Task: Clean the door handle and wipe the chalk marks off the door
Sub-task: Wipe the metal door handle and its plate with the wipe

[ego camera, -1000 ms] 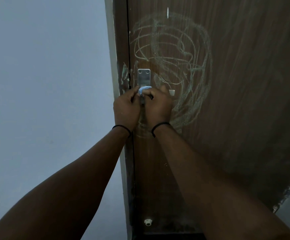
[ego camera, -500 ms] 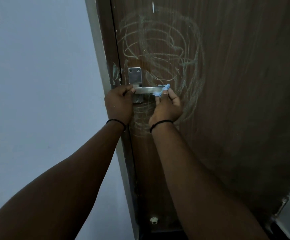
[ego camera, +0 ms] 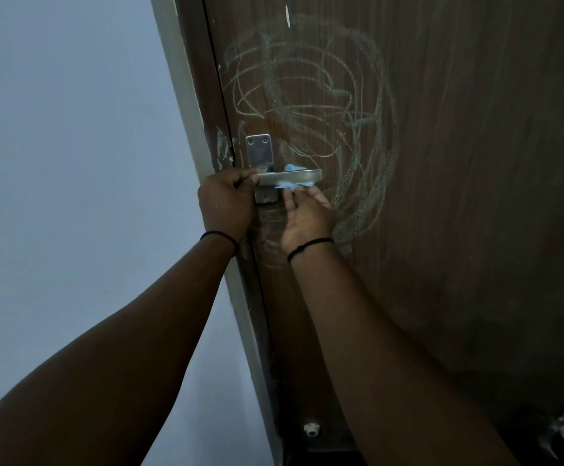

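Where the left hand (ego camera: 227,203) curls round the handle (ego camera: 289,176) root, the plate's (ego camera: 258,153) lower half is hidden; right hand (ego camera: 307,213) pinches a crumpled blue cloth (ego camera: 289,186) against the flat steel lever, cloth mostly covered; chalk (ego camera: 314,116) loops on brown woodgrain door (ego camera: 459,196)

The door (ego camera: 459,196) is dark brown with thin wood lines. Pale green-white chalk marks (ego camera: 324,105) loop over it in scribbles. The door handle (ego camera: 290,176) is shiny silver. The cloth (ego camera: 289,186) is light blue. The wall (ego camera: 72,163) is grey-blue.
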### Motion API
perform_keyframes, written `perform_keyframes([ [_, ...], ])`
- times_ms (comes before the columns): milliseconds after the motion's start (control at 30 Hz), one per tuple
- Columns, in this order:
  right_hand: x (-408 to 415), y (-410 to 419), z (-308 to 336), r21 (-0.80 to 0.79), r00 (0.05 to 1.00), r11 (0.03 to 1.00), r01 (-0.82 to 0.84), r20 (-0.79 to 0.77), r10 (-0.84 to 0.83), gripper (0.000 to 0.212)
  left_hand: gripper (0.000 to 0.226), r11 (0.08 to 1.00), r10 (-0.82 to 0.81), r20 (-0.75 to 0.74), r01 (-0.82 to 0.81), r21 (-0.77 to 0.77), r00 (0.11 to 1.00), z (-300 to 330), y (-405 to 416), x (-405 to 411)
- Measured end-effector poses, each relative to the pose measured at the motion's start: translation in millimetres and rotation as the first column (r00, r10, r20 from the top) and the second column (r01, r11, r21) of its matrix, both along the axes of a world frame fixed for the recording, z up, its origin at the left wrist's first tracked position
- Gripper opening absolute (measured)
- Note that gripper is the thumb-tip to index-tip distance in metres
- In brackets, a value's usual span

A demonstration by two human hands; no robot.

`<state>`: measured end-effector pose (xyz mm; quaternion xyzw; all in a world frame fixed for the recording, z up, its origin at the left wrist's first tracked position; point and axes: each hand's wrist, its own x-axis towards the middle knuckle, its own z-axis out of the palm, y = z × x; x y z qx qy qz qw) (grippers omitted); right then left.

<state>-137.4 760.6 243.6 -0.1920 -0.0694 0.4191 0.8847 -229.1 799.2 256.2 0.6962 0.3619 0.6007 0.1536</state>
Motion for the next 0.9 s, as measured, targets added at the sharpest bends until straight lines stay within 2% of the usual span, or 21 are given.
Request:
perform_keyframes([
  [67,16,-4,-1,0.046,0.999,0.998,0.034,0.001,-0.034,0.030,0.018,1.000,0.002,0.008,-0.002,-0.002,1.000,-1,-1,1],
  [233,19,-3,-3,0.024,0.983,0.993,-0.115,0.148,0.110,0.031,0.018,1.000,0.006,0.016,-0.005,-0.023,1.000,1,-3,2],
  [367,40,-6,-1,0.084,0.979,0.996,-0.014,0.204,-0.003,0.031,0.018,1.000,0.002,-0.014,-0.002,-0.016,1.000,2,-3,0],
  [433,44,-8,-1,0.043,0.955,0.999,-0.006,0.295,-0.007,0.028,0.018,1.000,0.002,-0.015,-0.002,-0.011,1.000,2,-3,0],
  [600,58,-20,-3,-0.109,0.881,0.983,-0.149,0.436,0.182,0.031,0.019,1.000,0.013,0.012,-0.013,-0.019,1.000,1,-4,3],
  [700,56,-17,3,-0.118,0.896,0.992,0.045,0.444,0.012,0.027,0.019,1.000,0.009,0.013,-0.009,-0.028,1.000,2,-7,2],
  [733,53,-15,4,-0.112,0.834,0.975,0.194,0.542,-0.104,0.026,0.019,0.999,0.010,0.011,-0.009,-0.035,1.000,3,-7,2],
  [767,51,-15,5,-0.075,0.667,0.919,0.387,0.710,-0.223,0.026,0.019,0.999,0.008,0.009,-0.008,-0.042,1.000,3,-8,2],
  [800,48,-16,5,0.038,0.402,0.836,0.548,0.864,-0.303,0.028,0.019,0.999,0.006,0.012,-0.006,-0.048,1.000,3,-8,2],
  [833,47,-19,3,0.194,0.125,0.756,0.625,0.931,-0.342,0.029,0.019,0.999,0.005,0.015,-0.004,-0.051,1.000,3,-9,1],
  [867,47,-22,2,0.329,-0.096,0.705,0.629,0.932,-0.349,0.029,0.020,0.999,0.006,0.013,-0.005,-0.052,1.000,3,-10,1],
  [900,49,-24,3,0.419,-0.252,0.681,0.600,0.908,-0.336,0.028,0.021,0.999,0.009,0.005,-0.009,-0.051,1.000,3,-10,1],
])
